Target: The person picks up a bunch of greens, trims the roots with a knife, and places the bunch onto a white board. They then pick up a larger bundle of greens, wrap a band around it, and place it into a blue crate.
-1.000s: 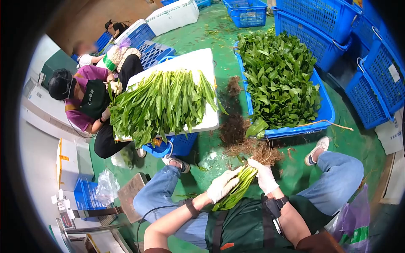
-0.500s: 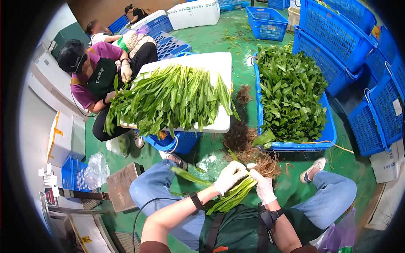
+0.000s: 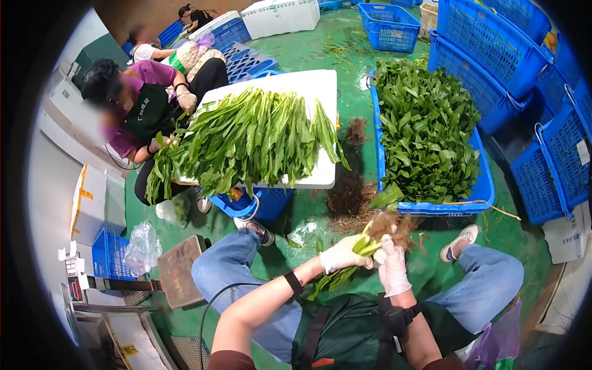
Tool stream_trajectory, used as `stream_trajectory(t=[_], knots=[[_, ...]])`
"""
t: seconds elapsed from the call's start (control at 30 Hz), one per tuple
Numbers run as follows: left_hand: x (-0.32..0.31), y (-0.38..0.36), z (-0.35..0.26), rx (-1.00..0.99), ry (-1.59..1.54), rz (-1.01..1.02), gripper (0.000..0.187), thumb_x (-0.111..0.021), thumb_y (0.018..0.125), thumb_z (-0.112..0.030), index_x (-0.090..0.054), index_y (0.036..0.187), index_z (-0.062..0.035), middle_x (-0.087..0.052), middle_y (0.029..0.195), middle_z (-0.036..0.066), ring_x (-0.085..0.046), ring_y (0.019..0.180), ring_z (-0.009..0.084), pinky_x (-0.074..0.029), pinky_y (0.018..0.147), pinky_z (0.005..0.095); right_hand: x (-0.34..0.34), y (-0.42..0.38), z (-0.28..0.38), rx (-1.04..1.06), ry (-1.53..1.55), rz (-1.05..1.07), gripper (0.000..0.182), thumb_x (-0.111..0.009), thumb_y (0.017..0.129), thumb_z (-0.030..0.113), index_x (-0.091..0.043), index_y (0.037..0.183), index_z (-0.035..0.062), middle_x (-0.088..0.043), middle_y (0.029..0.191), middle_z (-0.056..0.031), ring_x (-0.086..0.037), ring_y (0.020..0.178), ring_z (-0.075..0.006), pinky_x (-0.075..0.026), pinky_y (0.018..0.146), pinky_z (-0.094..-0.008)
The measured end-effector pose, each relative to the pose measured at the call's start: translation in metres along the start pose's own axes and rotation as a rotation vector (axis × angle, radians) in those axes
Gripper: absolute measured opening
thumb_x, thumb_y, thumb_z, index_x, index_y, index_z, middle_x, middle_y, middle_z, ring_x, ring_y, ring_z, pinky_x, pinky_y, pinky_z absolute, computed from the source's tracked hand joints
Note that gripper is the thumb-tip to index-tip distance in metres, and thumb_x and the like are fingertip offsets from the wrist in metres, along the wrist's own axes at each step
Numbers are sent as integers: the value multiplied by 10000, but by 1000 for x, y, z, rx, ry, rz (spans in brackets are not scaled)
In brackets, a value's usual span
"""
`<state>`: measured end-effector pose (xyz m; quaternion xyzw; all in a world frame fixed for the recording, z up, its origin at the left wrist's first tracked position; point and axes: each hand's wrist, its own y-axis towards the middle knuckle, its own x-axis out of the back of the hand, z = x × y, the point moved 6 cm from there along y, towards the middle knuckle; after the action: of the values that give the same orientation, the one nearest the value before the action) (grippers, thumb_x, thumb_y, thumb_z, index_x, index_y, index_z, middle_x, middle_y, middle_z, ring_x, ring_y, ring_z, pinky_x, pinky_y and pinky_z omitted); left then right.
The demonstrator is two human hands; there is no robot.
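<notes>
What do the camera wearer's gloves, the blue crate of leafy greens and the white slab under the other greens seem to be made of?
Gloves: probably thin rubber, matte white, clinging closely with small wrinkles.
Blue crate: likely moulded plastic, slightly glossy, with smooth, evenly coloured walls.
White slab: possibly polystyrene foam, matte, with a thick, pale edge.

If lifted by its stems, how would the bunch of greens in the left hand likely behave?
The bunch of greens would probably flop at its leaf end, where long, thin leaves trail below the left hand. It is likely light, its pale stems fitting within one grip.
</notes>
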<state>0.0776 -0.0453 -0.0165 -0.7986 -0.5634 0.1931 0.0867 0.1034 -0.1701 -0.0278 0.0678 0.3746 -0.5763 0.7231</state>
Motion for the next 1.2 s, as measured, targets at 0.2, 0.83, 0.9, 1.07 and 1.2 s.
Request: stream_trajectory(t=[0.2,0.83,0.9,1.07,1.2], knots=[[21,-7,-15,167,-464,152,540,-694,786,-97,-508,1280,16,-670,992,124,-676,853,192,-526,826,308,13,5,43,-30,-233,-114,524,-625,937,300,-470,1366,42,-615,1016,7,-325,538,30,-247,446,-139],[9,-1,-9,246,-658,260,531,-595,872,-164,-448,1322,77,-545,1293,280,-611,1113,377,-494,969,463,-1,7,13,7,-262,-175,182,-642,906,153,-643,1062,60,-638,894,11,-487,672,-51,-387,587,-213],[7,-2,-10,255,-593,301,527,-606,873,-173,-457,1308,83,-565,1254,297,-618,1105,374,-504,960,452,1,8,9,-17,-303,-172,203,-642,906,142,-623,1087,52,-639,928,-2,-519,725,-70,-418,640,-230],[10,-1,4,271,-524,284,475,-612,886,-177,-497,1272,74,-594,1219,283,-641,1060,371,-530,916,429,-9,7,10,-15,-344,-54,225,-663,886,96,-602,1091,26,-650,952,-20,-586,776,-100,-495,682,-262],[10,0,9,280,-423,265,453,-665,872,-193,-540,1229,56,-626,1193,228,-649,1050,317,-534,905,402,1,9,-4,-143,-355,-89,233,-647,895,91,-594,1114,32,-657,968,-32,-597,774,-103,-503,665,-259]])
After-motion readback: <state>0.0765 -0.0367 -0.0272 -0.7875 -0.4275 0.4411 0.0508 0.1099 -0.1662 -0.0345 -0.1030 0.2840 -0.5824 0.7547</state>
